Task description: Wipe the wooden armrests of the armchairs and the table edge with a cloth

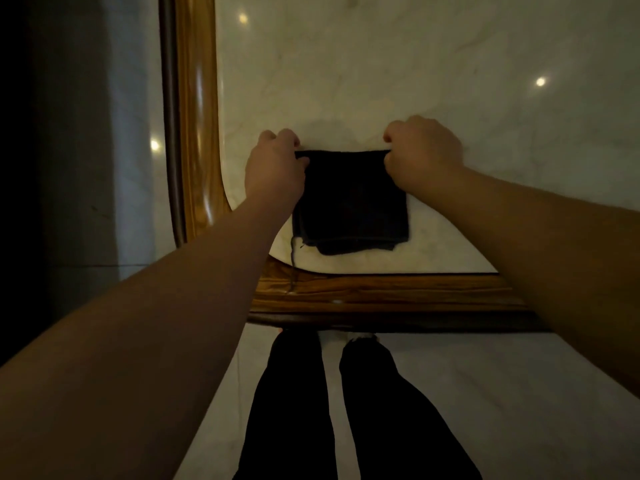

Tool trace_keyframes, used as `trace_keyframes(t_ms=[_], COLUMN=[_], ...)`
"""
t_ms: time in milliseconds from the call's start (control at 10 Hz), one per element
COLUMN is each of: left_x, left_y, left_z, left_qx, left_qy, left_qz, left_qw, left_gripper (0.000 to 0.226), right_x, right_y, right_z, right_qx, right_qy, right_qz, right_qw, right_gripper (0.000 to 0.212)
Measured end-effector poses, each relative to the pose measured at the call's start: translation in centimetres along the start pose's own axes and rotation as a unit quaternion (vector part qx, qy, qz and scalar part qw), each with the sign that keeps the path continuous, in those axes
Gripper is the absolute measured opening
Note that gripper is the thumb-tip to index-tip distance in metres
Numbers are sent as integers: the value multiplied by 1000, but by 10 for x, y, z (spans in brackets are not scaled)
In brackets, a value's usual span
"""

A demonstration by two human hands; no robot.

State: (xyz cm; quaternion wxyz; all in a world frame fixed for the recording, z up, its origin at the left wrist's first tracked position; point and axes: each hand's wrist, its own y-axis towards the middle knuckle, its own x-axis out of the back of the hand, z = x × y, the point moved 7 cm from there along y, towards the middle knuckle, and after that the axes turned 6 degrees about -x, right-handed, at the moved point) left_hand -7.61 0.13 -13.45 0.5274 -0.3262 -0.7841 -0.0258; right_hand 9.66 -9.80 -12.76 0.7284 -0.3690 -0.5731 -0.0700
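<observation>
Marble tabletop (415, 81) carries the folded dark cloth (349, 199), its 12 o'clock corners pinched by left hand (275, 168) and right hand (420, 154); wooden table edge (381, 292) at 6 o'clock seemingly awaits wiping.

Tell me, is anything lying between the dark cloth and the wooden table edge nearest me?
Nothing visible: only bare marble separates the cloth from the wooden table edge. Left hand and right hand pinch its far corners.
</observation>
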Motion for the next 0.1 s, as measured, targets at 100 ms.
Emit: trace_keyframes(t_ms=[100], left_x=[8], left_y=[-5], left_z=[-8], left_qx=[10], left_qy=[25], left_qz=[35], left_qw=[999], left_gripper=[31], right_x=[21], right_y=[-4], right_z=[1], right_qx=[5], right_qy=[-35], right_qz=[23], right_qw=[999], right_gripper=[21])
